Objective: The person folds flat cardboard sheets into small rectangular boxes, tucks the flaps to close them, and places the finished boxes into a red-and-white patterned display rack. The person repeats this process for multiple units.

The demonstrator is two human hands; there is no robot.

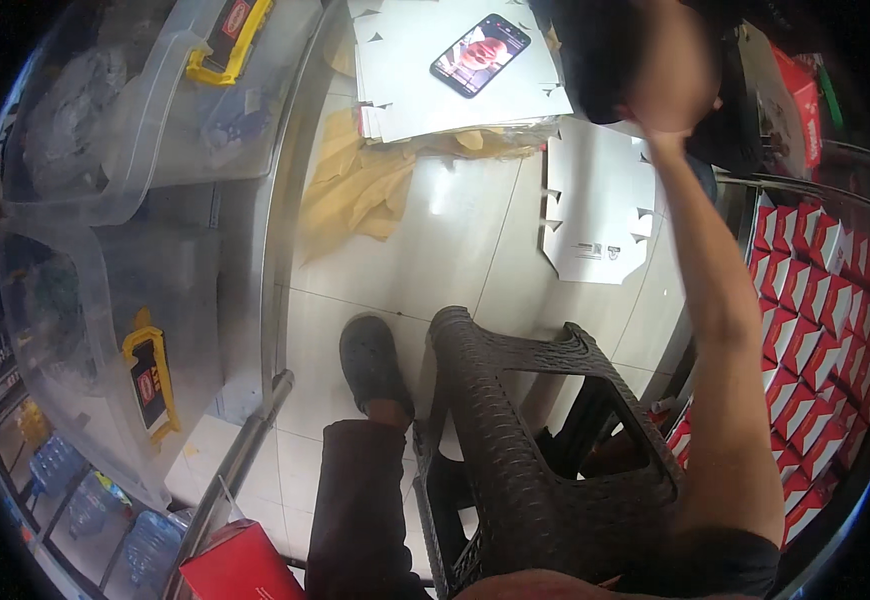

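Note:
My right arm stretches from the lower right up to the top of the view, and my right hand (pixel 673 80) is smeared by motion there. It is against or just in front of a dark, shapeless thing (pixel 590 60), and its fingers cannot be made out. My left hand is out of view. Left of the right hand lies a stack of flat white cardboard blanks (pixel 405 90). A phone (pixel 481 55) with a lit screen rests on top of the stack. Below the right hand, a single white cut cardboard blank (pixel 595 225) lies on the tiled floor.
A dark woven-pattern plastic stool (pixel 510 430) stands at lower middle, beside my shoe (pixel 373 360). Crumpled brown paper (pixel 365 185) lies by the stack. Clear plastic bins (pixel 105 240) with yellow latches fill the left. Red and white boxes (pixel 805 300) line the right. A red box (pixel 243 565) is bottom left.

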